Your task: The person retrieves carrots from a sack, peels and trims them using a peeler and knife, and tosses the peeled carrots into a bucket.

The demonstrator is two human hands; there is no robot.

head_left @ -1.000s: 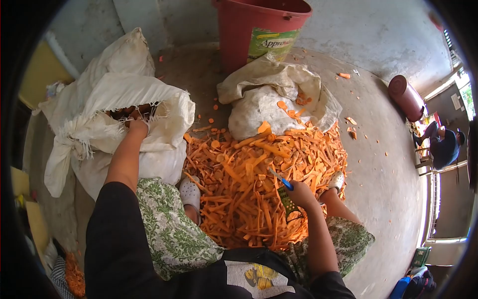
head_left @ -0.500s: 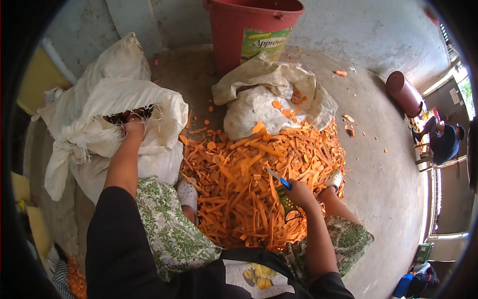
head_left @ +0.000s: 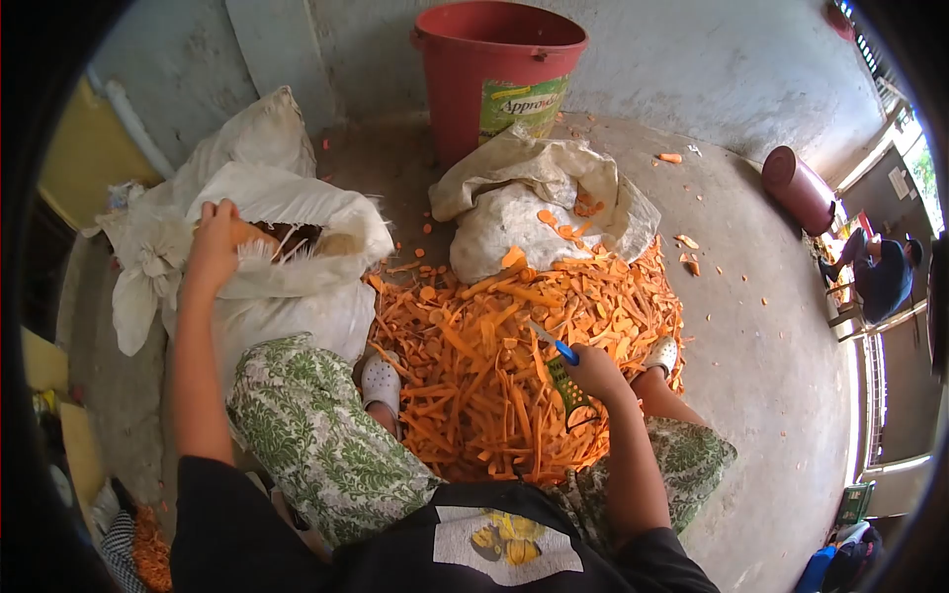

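My left hand (head_left: 215,242) is closed at the left side of the opening of a white woven sack (head_left: 297,203); an orange piece (head_left: 245,235) shows beside its fingers, and its fingers seem to grip the sack's edge. Dark contents show inside the sack. Over a heap of orange peelings (head_left: 474,385), my right hand (head_left: 595,374) is wrapped round the blue handle of a knife (head_left: 550,340). A green peeler or grater (head_left: 568,395) with a dark loop handle hangs under that same hand.
A second whitish sack (head_left: 504,232) lies behind the heap, before a red bucket (head_left: 499,89). A dark red drum (head_left: 799,190) lies at the right. Further right sits a person (head_left: 883,282). My feet in pale clogs (head_left: 381,383) flank the heap.
My left hand has come out of the sack's opening and moved left to its edge. The opening shows more of its inside. My right hand has barely moved.
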